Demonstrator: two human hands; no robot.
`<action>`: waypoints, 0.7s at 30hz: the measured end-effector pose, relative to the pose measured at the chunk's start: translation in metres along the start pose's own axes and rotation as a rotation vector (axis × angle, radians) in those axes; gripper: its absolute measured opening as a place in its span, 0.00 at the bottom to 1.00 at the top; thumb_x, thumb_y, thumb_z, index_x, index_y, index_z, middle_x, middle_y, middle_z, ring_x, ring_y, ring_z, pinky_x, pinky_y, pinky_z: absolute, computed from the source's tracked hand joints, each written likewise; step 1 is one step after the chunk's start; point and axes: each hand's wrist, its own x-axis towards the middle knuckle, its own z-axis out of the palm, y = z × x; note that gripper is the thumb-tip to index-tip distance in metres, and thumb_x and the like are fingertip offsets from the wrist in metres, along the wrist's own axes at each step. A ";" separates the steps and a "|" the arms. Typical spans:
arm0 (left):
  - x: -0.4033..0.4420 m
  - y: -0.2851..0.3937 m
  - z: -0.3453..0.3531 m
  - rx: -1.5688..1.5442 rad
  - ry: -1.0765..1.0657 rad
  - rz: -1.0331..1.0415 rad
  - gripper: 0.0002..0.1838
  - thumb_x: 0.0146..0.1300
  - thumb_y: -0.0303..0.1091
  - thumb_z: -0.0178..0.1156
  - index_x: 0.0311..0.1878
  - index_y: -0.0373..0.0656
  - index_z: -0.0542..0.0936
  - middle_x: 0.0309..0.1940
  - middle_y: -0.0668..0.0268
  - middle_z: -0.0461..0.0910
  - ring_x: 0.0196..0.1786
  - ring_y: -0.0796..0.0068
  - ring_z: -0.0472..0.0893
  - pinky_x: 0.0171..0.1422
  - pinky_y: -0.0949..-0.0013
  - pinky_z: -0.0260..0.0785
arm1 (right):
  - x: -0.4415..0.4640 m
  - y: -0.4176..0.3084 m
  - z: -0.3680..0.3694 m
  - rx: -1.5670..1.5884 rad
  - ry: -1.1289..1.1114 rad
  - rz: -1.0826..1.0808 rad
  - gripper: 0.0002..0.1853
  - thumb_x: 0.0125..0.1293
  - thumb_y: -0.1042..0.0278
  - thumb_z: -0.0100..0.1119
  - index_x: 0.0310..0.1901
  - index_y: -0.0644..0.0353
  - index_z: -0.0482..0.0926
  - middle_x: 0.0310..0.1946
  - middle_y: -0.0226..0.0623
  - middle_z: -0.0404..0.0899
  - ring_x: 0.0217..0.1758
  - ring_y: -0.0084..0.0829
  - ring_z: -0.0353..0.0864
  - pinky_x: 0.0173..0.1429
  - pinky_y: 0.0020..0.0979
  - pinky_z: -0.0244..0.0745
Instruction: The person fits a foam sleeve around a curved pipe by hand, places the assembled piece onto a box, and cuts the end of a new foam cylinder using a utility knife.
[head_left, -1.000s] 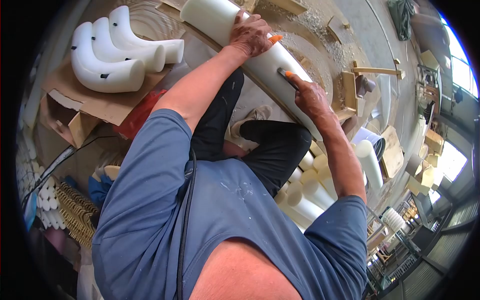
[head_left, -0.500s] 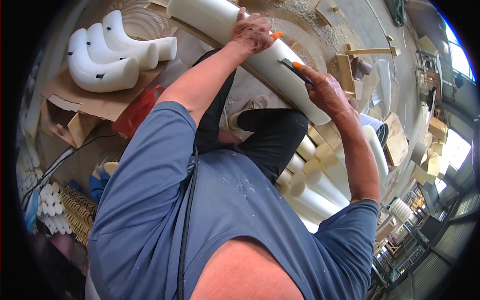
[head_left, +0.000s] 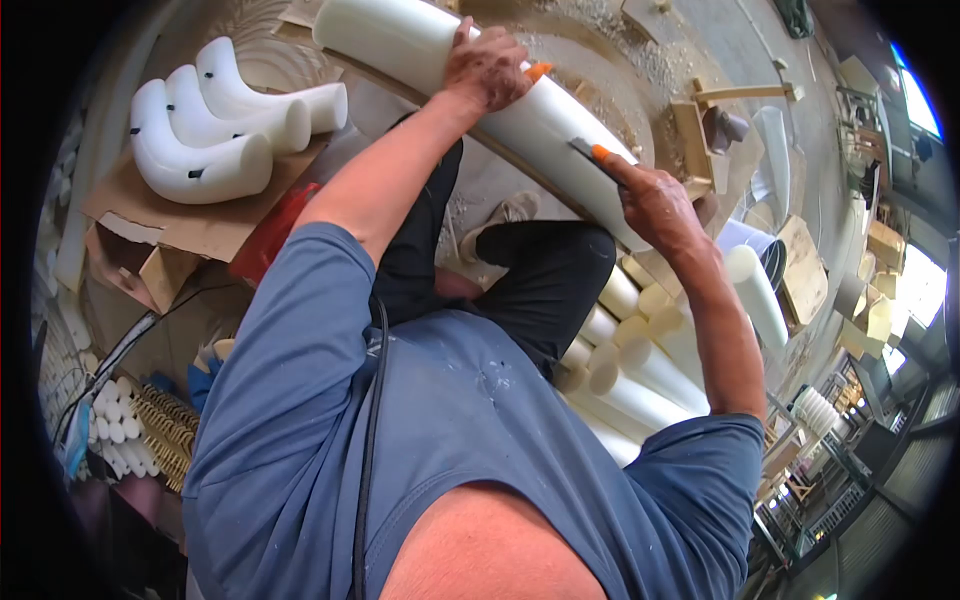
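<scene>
A long white cylinder (head_left: 570, 135) lies slantwise across the top of the head view on a board-like support. My left hand (head_left: 485, 68) is curled over its upper half, gripping it, with an orange cover on the thumb tip. In my right hand (head_left: 655, 200) is a dark-handled knife (head_left: 592, 152), closed in the fingers. Its short grey blade lies against the white surface, below my left hand. Orange also covers the right index fingertip. My palm hides most of the knife's handle.
Several curved white pipe elbows (head_left: 200, 155) rest on a cardboard box (head_left: 130, 205) at left, by a red bag (head_left: 275, 235). More white cylinders (head_left: 640, 365) are stacked beside my knee. Wooden pieces (head_left: 690, 140) and shavings lie on the floor beyond.
My right hand and the knife have moved slightly right and down. My left hand and the white cylinder have shifted a little left in view, partly as the camera moved.
</scene>
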 end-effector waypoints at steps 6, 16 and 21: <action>0.002 0.002 -0.005 0.013 -0.061 -0.018 0.17 0.68 0.54 0.61 0.46 0.55 0.89 0.50 0.74 0.87 0.64 0.72 0.79 0.79 0.35 0.44 | 0.038 0.006 0.045 -0.013 0.012 0.035 0.35 0.60 0.81 0.54 0.69 0.37 0.75 0.40 0.56 0.85 0.46 0.58 0.85 0.51 0.54 0.78; -0.008 0.050 0.013 0.007 -0.082 0.038 0.22 0.71 0.62 0.56 0.48 0.59 0.90 0.51 0.75 0.87 0.65 0.75 0.78 0.78 0.38 0.49 | -0.008 0.015 0.002 0.070 0.036 0.053 0.31 0.64 0.78 0.52 0.66 0.36 0.79 0.40 0.56 0.86 0.45 0.57 0.86 0.52 0.53 0.79; -0.006 0.056 0.009 0.015 -0.088 0.019 0.22 0.71 0.62 0.56 0.47 0.59 0.90 0.51 0.75 0.87 0.64 0.76 0.78 0.80 0.40 0.47 | -0.029 0.021 0.001 -0.004 0.063 -0.008 0.33 0.63 0.79 0.50 0.68 0.36 0.77 0.39 0.55 0.86 0.43 0.57 0.86 0.50 0.53 0.79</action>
